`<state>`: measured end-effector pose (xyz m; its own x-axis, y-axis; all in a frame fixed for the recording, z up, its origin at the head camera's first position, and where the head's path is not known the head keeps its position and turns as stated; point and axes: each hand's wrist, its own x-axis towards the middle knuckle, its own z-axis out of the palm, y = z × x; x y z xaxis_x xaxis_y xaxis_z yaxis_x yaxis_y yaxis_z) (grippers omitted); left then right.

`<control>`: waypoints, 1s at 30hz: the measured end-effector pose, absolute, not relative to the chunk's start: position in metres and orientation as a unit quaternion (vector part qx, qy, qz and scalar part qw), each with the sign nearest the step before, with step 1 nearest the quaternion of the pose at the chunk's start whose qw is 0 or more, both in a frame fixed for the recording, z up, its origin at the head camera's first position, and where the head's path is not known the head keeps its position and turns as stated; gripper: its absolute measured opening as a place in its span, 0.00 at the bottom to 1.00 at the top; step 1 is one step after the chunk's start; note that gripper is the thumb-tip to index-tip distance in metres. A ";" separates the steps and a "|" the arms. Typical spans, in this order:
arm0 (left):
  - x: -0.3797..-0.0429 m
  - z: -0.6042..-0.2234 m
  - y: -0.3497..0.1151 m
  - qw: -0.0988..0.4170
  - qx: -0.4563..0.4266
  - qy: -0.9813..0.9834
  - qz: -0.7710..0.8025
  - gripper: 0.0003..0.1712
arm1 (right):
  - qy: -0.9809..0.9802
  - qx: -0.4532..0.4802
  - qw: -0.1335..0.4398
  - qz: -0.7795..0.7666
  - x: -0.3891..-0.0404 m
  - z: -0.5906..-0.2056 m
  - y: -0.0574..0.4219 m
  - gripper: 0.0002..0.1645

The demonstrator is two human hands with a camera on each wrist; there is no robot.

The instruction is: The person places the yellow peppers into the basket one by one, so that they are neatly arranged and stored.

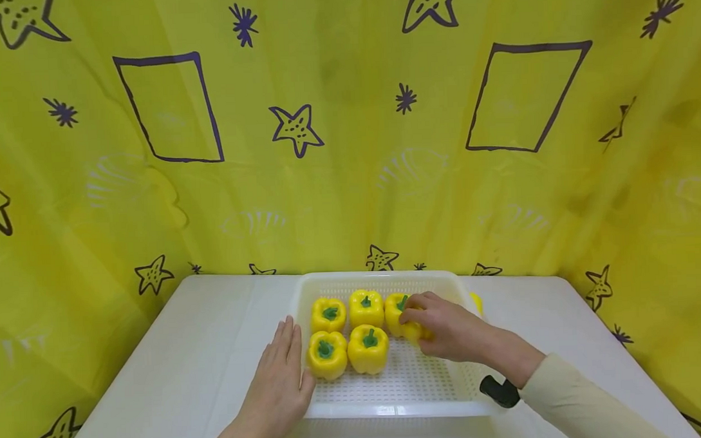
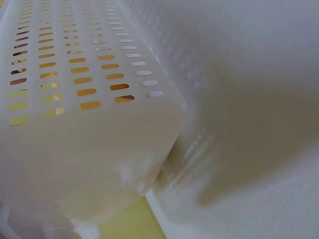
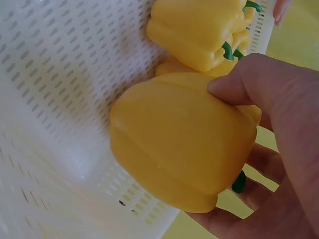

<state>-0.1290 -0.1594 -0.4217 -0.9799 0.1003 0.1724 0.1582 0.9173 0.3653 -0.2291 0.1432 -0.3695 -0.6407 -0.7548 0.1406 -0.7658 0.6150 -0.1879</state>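
Behind the table hangs a yellow curtain [image 1: 348, 148] printed with dark stars and outlined squares, filling the whole background. Below it, a white table [image 1: 204, 353] runs toward the viewer. On the table sits a white perforated basket [image 1: 392, 407], its slotted wall and rounded corner [image 2: 99, 124] close up in the left wrist view, yellow showing through the slots.

Right hand [image 1: 447, 331]: reaches into the basket from the right, cream sleeve [image 1: 571, 398] on the forearm, dark band at the wrist. Fingers and thumb curled round a yellow pepper [image 3: 184, 149], gripping it over the basket floor, just right of the bottom row.

Left hand [image 1: 280, 376]: flat, fingers straight and together, palm down on the table, its edge touching the basket's left wall. Holds nothing.

Five other yellow peppers stand upright in the basket, green stems up: three in the far row [image 1: 366, 307], two in the near row [image 1: 348, 352]. Neighbours touch. One more bit of yellow [image 1: 477, 301] shows beyond the right rim; what it is, cannot tell.
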 end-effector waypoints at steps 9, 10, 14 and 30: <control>-0.129 -0.419 -0.159 0.074 -0.066 -0.976 -0.191 0.39 | -0.886 0.448 0.008 0.120 -0.228 -0.374 0.137 0.22; -0.128 -0.420 -0.159 0.074 -0.067 -0.977 -0.191 0.39 | -0.884 0.451 0.004 0.120 -0.228 -0.374 0.136 0.21; -0.128 -0.420 -0.159 0.076 -0.069 -0.977 -0.188 0.39 | -0.880 0.459 -0.009 0.120 -0.228 -0.375 0.133 0.21; -0.127 -0.419 -0.159 0.075 -0.072 -0.977 -0.186 0.39 | -0.879 0.456 -0.058 0.125 -0.232 -0.376 0.125 0.19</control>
<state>-0.1275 -0.1589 -0.4193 -0.9783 0.1122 0.1739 0.1683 0.9206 0.3524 -0.2316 0.1247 -0.3761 -0.5780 -0.8160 0.0117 -0.7871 0.5537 -0.2718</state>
